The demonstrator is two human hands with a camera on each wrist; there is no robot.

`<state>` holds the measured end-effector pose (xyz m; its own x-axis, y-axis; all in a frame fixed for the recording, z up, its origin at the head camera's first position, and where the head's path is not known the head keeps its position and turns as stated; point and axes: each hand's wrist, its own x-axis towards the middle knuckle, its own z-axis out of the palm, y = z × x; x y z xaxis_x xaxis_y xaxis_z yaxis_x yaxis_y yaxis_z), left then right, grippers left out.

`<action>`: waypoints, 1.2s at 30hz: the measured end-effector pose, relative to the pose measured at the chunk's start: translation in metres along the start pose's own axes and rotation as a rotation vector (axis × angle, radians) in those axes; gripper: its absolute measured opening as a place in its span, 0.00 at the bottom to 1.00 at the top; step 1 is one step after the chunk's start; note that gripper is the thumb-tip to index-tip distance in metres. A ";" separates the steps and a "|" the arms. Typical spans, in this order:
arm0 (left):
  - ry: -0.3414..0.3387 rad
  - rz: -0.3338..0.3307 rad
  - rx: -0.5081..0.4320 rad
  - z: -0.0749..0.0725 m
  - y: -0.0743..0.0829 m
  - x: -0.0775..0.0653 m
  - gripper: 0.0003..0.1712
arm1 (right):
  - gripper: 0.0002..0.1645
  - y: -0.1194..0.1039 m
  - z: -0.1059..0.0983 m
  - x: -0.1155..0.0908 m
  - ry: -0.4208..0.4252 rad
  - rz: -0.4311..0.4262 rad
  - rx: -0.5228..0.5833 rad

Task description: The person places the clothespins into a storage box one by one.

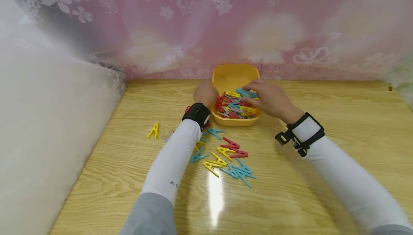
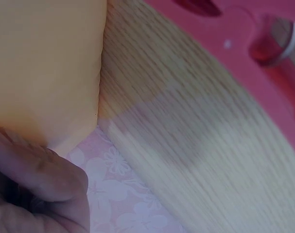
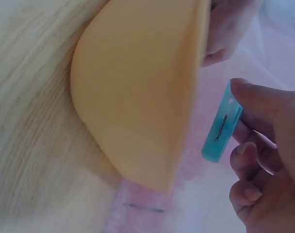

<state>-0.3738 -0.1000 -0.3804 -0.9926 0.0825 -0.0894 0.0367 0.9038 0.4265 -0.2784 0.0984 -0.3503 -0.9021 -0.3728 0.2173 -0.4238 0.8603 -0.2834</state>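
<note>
A yellow plastic bin (image 1: pixel 235 121) stands against the curtain and holds a pile of red, yellow, blue and grey clothespins (image 1: pixel 237 106). At its left rim is my left hand (image 1: pixel 205 92), gripping the edge; in the left wrist view the fingers (image 2: pixel 45 177) curl against the bin wall (image 2: pixel 45 63). My right hand (image 1: pixel 272 99) is over the bin's right side. Between its thumb and fingers it pinches a blue clothespin (image 3: pixel 222 126), seen just outside the rim line in the right wrist view.
Loose clothespins lie on the wooden table in front of the bin, among them blue ones (image 1: pixel 242 172), yellow ones (image 1: pixel 214 163) and red ones (image 1: pixel 232 143). One yellow clothespin (image 1: pixel 154 131) lies apart at left. A floral curtain (image 1: pixel 180 48) hangs behind; a white wall (image 1: pixel 48 120) borders the left.
</note>
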 end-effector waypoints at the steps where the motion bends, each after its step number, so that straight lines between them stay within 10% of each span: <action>1: -0.002 -0.001 -0.001 0.000 0.000 0.000 0.13 | 0.26 0.001 0.003 0.004 -0.010 -0.002 -0.006; 14: 0.008 0.009 0.016 -0.001 0.002 -0.003 0.13 | 0.27 0.006 0.015 0.014 -0.099 0.003 -0.023; 36: -0.006 -0.008 0.009 0.001 0.002 0.000 0.13 | 0.22 -0.029 -0.013 -0.057 0.185 0.021 0.034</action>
<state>-0.3732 -0.0973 -0.3806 -0.9921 0.0781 -0.0978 0.0303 0.9080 0.4179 -0.2139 0.0989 -0.3427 -0.8817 -0.2821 0.3782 -0.4106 0.8536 -0.3205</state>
